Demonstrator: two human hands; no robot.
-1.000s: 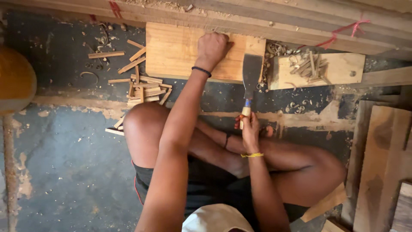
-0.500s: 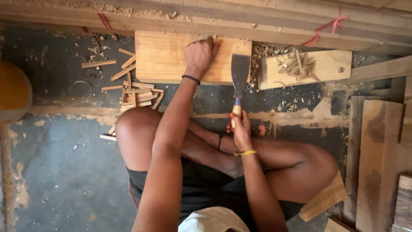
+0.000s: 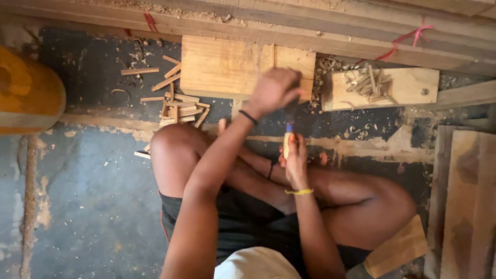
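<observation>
Fingers of right hand (image 3: 295,157) wrap chisel's yellow handle (image 3: 287,144); left hand (image 3: 274,90) fisted.

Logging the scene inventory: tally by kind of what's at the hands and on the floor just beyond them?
Hands: 2, left hand and right hand
Chisel, held in the right hand: 1
Wood slab under the left hand: 1
Smaller block bearing shavings: 1
Heap of small wood sticks: 1
Total: 6
</observation>
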